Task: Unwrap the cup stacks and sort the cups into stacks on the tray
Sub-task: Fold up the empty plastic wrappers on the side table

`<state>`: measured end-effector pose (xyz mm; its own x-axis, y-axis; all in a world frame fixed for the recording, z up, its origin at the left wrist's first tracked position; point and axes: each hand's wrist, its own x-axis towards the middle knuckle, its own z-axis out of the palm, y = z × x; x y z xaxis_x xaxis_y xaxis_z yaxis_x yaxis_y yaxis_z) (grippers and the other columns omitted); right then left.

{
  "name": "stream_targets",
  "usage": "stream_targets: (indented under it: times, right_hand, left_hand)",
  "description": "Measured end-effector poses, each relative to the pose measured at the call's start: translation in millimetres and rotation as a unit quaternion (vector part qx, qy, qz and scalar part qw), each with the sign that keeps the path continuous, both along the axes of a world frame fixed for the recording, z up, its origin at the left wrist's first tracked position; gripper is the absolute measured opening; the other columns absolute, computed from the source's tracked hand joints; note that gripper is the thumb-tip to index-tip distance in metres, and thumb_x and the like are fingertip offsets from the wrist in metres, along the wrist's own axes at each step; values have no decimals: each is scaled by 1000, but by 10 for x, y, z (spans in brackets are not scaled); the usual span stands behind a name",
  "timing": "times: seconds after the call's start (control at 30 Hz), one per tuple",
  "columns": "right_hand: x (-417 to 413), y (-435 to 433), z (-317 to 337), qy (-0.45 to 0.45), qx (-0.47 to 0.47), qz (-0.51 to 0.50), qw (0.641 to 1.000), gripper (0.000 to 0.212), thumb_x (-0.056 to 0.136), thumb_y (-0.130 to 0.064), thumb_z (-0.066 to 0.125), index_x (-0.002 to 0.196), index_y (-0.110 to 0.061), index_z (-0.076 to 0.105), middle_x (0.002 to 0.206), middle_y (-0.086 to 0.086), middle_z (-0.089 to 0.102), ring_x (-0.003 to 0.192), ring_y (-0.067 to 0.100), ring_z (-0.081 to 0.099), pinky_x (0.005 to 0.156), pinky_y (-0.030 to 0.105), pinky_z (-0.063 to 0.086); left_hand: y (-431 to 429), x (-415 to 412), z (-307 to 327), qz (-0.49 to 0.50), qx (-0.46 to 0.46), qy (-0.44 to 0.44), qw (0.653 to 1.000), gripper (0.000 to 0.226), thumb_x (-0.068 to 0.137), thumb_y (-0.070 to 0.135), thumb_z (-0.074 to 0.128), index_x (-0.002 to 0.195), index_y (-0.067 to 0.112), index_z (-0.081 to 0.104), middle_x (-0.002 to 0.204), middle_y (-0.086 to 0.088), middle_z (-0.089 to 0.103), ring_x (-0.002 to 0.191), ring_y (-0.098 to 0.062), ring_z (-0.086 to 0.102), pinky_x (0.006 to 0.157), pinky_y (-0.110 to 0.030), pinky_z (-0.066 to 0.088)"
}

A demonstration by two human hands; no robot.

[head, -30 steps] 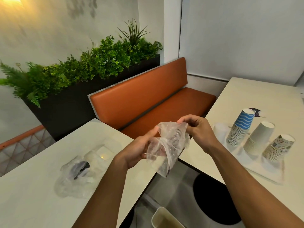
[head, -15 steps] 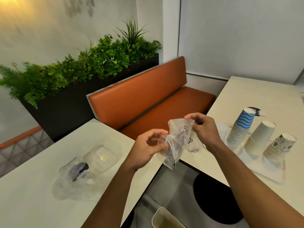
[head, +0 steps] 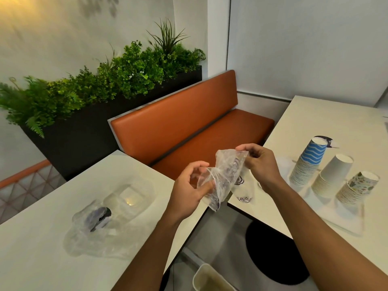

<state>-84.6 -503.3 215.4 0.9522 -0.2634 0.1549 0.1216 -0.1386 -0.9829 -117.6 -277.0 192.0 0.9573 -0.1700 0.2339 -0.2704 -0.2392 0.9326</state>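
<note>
I hold a crumpled clear plastic wrapper (head: 223, 175) in the gap between two white tables. My left hand (head: 192, 191) pinches its lower part and my right hand (head: 259, 163) grips its top edge. On the right table a white tray (head: 344, 219) carries three upside-down stacks: blue wave-striped cups (head: 307, 162), plain white cups (head: 331, 175) and floral cups (head: 357, 189). More clear wrapping (head: 244, 185) with dark print lies by the tray's near-left end.
The left table (head: 42, 259) holds a heap of clear plastic wrappers (head: 105, 219) with a dark label. An orange bench (head: 189, 127) and a planter of greenery stand behind. Below the gap are a pale bin (head: 210, 280) and a black round stool (head: 277, 250).
Both hands have drawn slightly apart and the wrapper has been squeezed into a narrower, tighter bundle, lifted a little higher. The cup stacks on the tray have not moved.
</note>
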Motion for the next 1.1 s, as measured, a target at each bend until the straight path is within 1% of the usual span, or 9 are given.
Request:
stream_targets:
  times: [0.1,0.3,0.43,0.57,0.73,0.83,0.93,1.03,1.1]
  right_hand:
    - [37,-23,-9,11,22,-17,1000,24,91,2,71,87,-21,78,93,-2,75,91,15,68,74,27,57]
    - [69,-140,-55,24,96,-96,991,25,92,6,66,85,-17,74,88,3,70,75,11,60,54,10,46]
    - [71,-154,-77,13,110,-114,987,27,92,7,65,85,-17,73,86,2,69,70,8,58,55,9,46]
    - [39,-194,-21,-2,92,-93,991,26,92,8,64,90,-16,74,90,1,71,76,8,63,64,13,51]
    - [-54,-119,84,-37,35,-11,999,33,88,15,64,91,-16,74,89,-7,73,78,-3,68,72,15,56]
    - [-76,-58,87,-48,33,23,998,39,86,18,63,90,-19,75,90,-7,74,82,2,68,71,17,55]
    - [-101,6,76,-64,46,61,995,32,85,14,70,91,-18,75,87,-8,75,82,6,68,71,18,55]
    - [-139,63,67,-82,57,90,991,27,83,9,75,92,-16,75,85,-7,75,82,9,67,74,18,56]
    - [-156,78,46,-87,55,100,990,25,82,8,76,91,-15,75,85,-8,75,81,8,66,75,19,56]
  left_hand:
    - [-29,-19,9,29,-29,-25,999,12,90,25,78,100,29,71,95,14,72,94,-8,67,82,-31,62]
    - [30,-90,-138,73,-87,-26,993,10,89,10,77,91,16,69,90,8,71,87,-14,67,73,-31,62]
    - [101,-173,-346,31,-75,-15,997,12,87,20,80,89,13,70,93,2,73,91,-22,67,73,-36,62]
    - [216,-217,-491,24,-92,25,995,3,87,12,72,89,12,70,96,2,74,91,-26,68,71,-31,59]
    - [196,-42,-321,46,-150,130,979,22,102,33,57,115,19,68,108,0,73,107,-26,68,82,-32,59]
    - [120,103,-153,3,-183,248,951,62,91,67,42,127,21,65,115,-3,75,117,-27,67,98,-44,55]
    - [59,204,-88,-88,-189,343,916,90,86,85,31,132,16,65,127,-10,71,125,-30,63,113,-55,44]
    - [-19,223,-16,-195,-245,401,861,97,88,87,36,143,10,59,145,-21,56,140,-38,49,121,-57,32]
    - [-87,197,63,-201,-286,400,847,83,95,74,47,147,10,53,145,-21,56,138,-38,52,118,-53,38]
